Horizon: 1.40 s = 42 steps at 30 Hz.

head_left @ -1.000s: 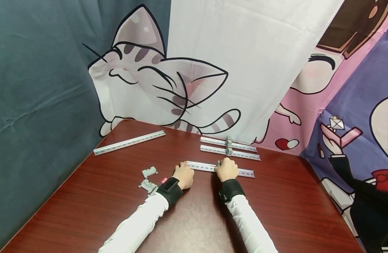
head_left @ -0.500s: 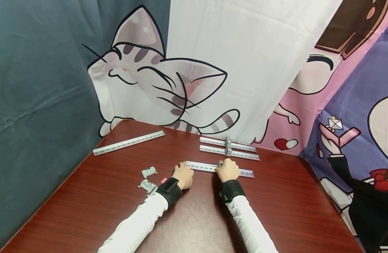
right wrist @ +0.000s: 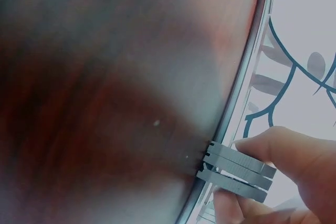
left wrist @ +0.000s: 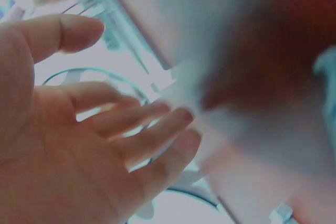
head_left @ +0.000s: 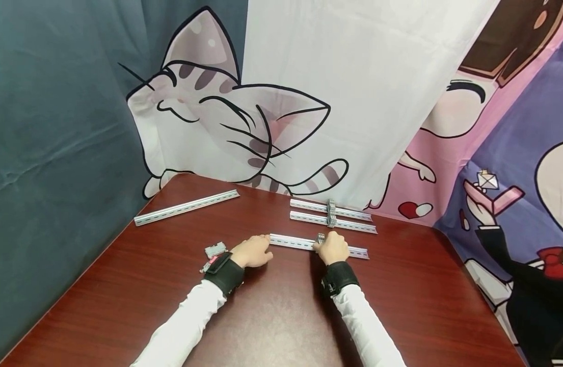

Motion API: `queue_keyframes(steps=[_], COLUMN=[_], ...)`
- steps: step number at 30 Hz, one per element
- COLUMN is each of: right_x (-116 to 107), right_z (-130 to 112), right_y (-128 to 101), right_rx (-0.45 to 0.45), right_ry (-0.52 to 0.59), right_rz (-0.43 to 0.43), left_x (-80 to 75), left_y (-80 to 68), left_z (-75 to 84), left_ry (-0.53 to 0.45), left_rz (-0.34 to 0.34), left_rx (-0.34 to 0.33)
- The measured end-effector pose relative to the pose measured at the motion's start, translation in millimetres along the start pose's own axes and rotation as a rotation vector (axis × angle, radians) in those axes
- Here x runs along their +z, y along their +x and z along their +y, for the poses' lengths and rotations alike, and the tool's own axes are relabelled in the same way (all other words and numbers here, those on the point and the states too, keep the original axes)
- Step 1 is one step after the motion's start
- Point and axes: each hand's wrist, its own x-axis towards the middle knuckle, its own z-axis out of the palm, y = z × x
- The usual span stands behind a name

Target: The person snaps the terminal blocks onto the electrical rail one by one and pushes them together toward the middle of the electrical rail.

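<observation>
My right hand (head_left: 333,249) pinches a small stack of grey terminal blocks (right wrist: 236,171) seated on the nearest DIN rail (head_left: 290,241). In the right wrist view the thumb lies on one side of the stack and fingers on the other. My left hand (head_left: 252,251) is just left of that rail's end; the left wrist view has its fingers loosely extended, with nothing in the palm (left wrist: 79,150). Below and left of it lie loose grey terminal blocks (head_left: 215,250), partly hidden by the black wrist strap.
Two more DIN rails (head_left: 304,217) lie parallel at the back right, with a row of grey terminal blocks (head_left: 331,213) across them. Another rail (head_left: 187,207) lies at an angle at the back left. A printed cloth hangs behind the dark red table (head_left: 281,316).
My left hand has let go of the rail's left end and moved left, its wrist now covering some loose blocks. The right hand has edged slightly right, still pinching the stack.
</observation>
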Motion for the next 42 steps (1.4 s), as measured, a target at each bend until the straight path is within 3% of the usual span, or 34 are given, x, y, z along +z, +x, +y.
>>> queue_keyframes(steps=[6, 15, 25, 35, 42], right_x=[1.3, -5.6, -7.3, -7.1, -3.4], right_z=[-0.4, 5.6, 11.7, 13.0, 14.6], right_y=[5.7, 15.9, 26.7, 43.3, 48.4], right_rx=[-0.004, -0.004, -0.006, 0.032, 0.056], right_ry=[-0.018, -0.037, -0.052, -0.055, -0.061], right_rz=[-0.020, -0.044, -0.049, -0.031, -0.063], left_x=[-19.7, -26.2, -27.2, -28.4, -34.4], left_y=[-20.9, -42.6, -44.0, -51.7, -57.5], left_z=[-12.3, -28.9, -27.6, -37.9, -39.4], left_ry=[-0.134, -0.202, -0.182, -0.141, -0.149], left_rz=[-0.006, -0.023, -0.018, -0.015, -0.022], left_rx=[0.077, 0.142, 0.147, 0.131, 0.071])
